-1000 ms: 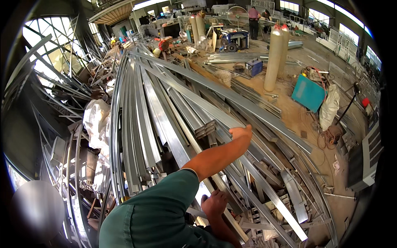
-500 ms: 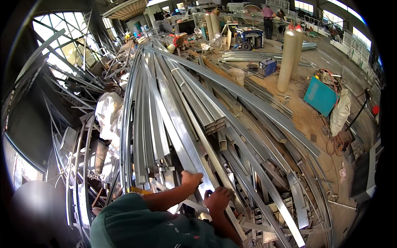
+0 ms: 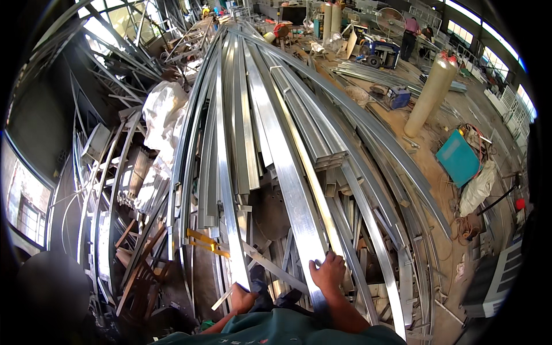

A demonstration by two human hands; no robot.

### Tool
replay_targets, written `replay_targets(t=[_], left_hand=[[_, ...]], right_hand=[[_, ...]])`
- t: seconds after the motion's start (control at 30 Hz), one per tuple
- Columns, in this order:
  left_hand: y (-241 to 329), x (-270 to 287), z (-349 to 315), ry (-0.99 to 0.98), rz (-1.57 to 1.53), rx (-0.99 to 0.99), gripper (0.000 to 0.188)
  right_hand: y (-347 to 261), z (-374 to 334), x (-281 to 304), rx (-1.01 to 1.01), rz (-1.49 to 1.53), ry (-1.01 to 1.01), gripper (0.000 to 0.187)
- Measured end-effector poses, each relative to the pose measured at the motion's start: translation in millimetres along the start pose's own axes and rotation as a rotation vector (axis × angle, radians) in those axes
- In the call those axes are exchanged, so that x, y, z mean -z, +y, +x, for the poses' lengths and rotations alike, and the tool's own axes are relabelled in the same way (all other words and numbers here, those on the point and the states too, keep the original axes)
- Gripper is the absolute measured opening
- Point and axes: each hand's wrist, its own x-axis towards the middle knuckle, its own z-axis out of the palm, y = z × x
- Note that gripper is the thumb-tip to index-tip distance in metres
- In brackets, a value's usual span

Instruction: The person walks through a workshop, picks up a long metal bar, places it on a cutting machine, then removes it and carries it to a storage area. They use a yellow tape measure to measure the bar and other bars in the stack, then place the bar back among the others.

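My left hand (image 3: 242,298) is closed round the near end of a long, shiny metal profile (image 3: 227,198), low in the middle of the view. My right hand (image 3: 329,271) curls over the edge of a wider silvery metal profile (image 3: 292,198), its thumb on the flat face. Both lengths run away from me and converge with the others at the far end of the pile. A gap lies between the two profiles at the near end, with shorter profiles (image 3: 248,144) beyond it. Just right of my right hand lies a thin, gold-tinted length (image 3: 313,184).
A stack of rectangular tubes (image 3: 322,152) and many long profiles lie right. Yellow metal pieces (image 3: 207,241) and a white plastic sheet (image 3: 164,115) are left. Farther right stand gas cylinders (image 3: 431,95) and a teal panel (image 3: 458,158). A person (image 3: 410,37) stands far off.
My left hand has moved left and nearer me, and the profile in it now lies apart from the wider one. My right hand has shifted right. The view has turned.
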Motion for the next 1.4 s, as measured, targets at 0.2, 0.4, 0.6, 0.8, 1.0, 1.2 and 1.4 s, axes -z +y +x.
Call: replay_targets(t=[0.2,0.4,0.6,0.8,1.0,1.2,1.4], left_hand=[[24,37,32,-0.156,-0.047,-0.100,0.047],[126,8,-5,-0.127,-0.338,-0.306,0.032],[271,-90,-94,-0.316,-0.405,-0.760,0.057],[276,-144,-192,-0.826,-0.150,-0.882,0.076],[307,-84,-103,-0.894,0.165,-1.107,0.048],[306,-104,85,-0.045,0.338,-1.196,0.041],[319,-128,102,0.040,0.392,-1.199,0.033]], right_hand=[[-17,-13,10,0.192,0.121,0.085,0.074],[-37,-23,64,0.407,0.569,-0.101,0.075],[-42,48,205,0.344,0.248,-0.391,0.109],[24,46,234,0.035,-0.169,-0.348,0.064],[133,2,255,-0.099,-0.234,-0.169,0.059],[273,52,176,-0.210,-0.366,-0.045,0.047],[356,129,145,-0.393,-0.381,0.103,0.057]])
